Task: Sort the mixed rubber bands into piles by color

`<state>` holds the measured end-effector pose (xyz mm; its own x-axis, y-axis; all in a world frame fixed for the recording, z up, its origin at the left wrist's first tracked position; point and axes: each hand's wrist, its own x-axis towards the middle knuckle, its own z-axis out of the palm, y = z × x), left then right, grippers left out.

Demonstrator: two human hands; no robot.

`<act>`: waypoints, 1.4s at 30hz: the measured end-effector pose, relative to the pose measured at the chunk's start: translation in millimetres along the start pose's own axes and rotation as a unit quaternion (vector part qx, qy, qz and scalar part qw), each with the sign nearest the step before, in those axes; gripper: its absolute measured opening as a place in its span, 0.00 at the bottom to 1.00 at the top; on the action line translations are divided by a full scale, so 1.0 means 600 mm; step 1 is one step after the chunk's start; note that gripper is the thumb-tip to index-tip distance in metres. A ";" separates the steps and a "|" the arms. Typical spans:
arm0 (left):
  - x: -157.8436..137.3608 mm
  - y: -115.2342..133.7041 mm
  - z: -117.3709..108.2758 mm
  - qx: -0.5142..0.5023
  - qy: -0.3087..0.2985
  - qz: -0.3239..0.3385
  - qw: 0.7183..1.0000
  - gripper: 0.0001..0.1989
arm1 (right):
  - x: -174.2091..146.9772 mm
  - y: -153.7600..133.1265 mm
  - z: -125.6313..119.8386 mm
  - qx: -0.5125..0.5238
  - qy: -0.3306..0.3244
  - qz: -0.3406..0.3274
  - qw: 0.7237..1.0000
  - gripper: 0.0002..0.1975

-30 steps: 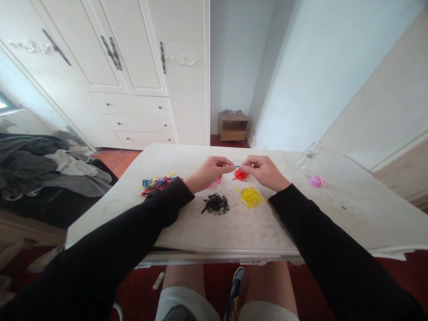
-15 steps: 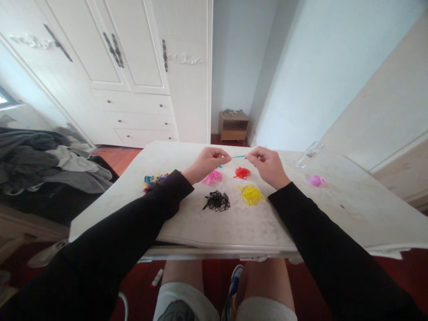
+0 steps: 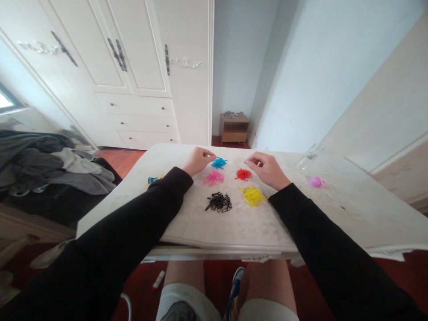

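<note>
My left hand (image 3: 199,161) is closed in a pinch beside the pile of blue rubber bands (image 3: 219,163), and a short bit of a blue band shows at its fingertips. Above the pile of red rubber bands (image 3: 243,174), my right hand (image 3: 268,168) has its thumb and forefinger pinched together. Whether anything is between those fingertips is too small to tell. Closer to me lie separate piles of pink rubber bands (image 3: 214,178), black rubber bands (image 3: 219,202) and yellow rubber bands (image 3: 252,196).
Mixed-colour bands (image 3: 153,179) lie at the table's left, partly behind my left sleeve. On the right are a pink-purple item (image 3: 316,182) and a clear plastic bottle (image 3: 309,156) lying down. The white table (image 3: 214,229) faces a wardrobe (image 3: 140,53); clothes (image 3: 67,165) are heaped left.
The stretched blue band no longer spans my hands. My left hand has moved left, uncovering the blue pile, and the hands are farther apart. The view has shifted slightly.
</note>
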<state>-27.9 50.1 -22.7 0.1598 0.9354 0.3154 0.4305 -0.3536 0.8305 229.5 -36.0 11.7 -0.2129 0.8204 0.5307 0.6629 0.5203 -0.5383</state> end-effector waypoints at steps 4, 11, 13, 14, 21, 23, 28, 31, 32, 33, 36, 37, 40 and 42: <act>-0.003 0.015 -0.003 -0.086 -0.015 -0.032 0.996 0.12 | 0.001 0.004 0.003 0.000 -0.006 0.001 1.000 0.07; -0.040 0.089 -0.005 -0.390 -0.171 -0.186 0.886 0.29 | -0.001 -0.005 0.003 0.014 -0.037 -0.017 0.999 0.08; -0.057 0.108 0.005 -0.395 -0.222 -0.188 0.872 0.33 | -0.003 -0.015 0.004 0.029 -0.057 -0.028 0.998 0.08; -0.066 0.114 0.011 -0.395 -0.246 -0.181 0.866 0.34 | -0.005 -0.020 0.006 0.040 -0.067 -0.033 0.996 0.08; -0.096 0.128 0.041 -0.421 -0.315 -0.119 0.842 0.32 | -0.009 -0.036 0.015 0.085 -0.140 -0.075 0.984 0.13; -0.098 0.129 0.040 -0.421 -0.317 -0.114 0.842 0.32 | -0.008 -0.034 0.016 0.088 -0.150 -0.081 0.981 0.12; -0.101 0.135 0.037 -0.397 -0.326 -0.105 0.851 0.25 | -0.008 -0.027 0.016 0.087 -0.163 -0.084 0.979 0.11; -0.100 0.131 0.039 -0.375 -0.324 -0.079 0.865 0.19 | -0.008 -0.025 0.017 0.074 -0.163 -0.090 0.980 0.10; -0.098 0.129 0.039 -0.359 -0.320 -0.068 0.874 0.17 | -0.008 -0.025 0.017 0.068 -0.151 -0.084 0.983 0.09; -0.096 0.125 0.039 -0.338 -0.312 -0.058 0.886 0.15 | -0.008 -0.025 0.017 0.064 -0.136 -0.071 0.986 0.09; -0.087 0.117 0.036 -0.269 -0.269 -0.042 0.924 0.08 | -0.007 -0.025 0.014 0.062 -0.100 -0.026 0.993 0.09; -0.084 0.116 0.034 -0.254 -0.255 -0.040 0.932 0.06 | -0.007 -0.025 0.013 0.063 -0.095 -0.018 0.993 0.08; -0.080 0.117 0.030 -0.227 -0.234 -0.032 0.945 0.06 | -0.006 -0.025 0.009 0.061 -0.081 -0.016 0.995 0.07; -0.081 0.120 0.028 -0.207 -0.225 -0.021 0.952 0.07 | -0.006 -0.024 0.008 0.061 -0.073 -0.013 0.995 0.06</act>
<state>10.4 -21.0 13.9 0.5552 0.8220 0.1265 0.0728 -0.1996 0.9772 217.1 -45.2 14.7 -0.3377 0.8270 0.4495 0.5655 0.5601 -0.6055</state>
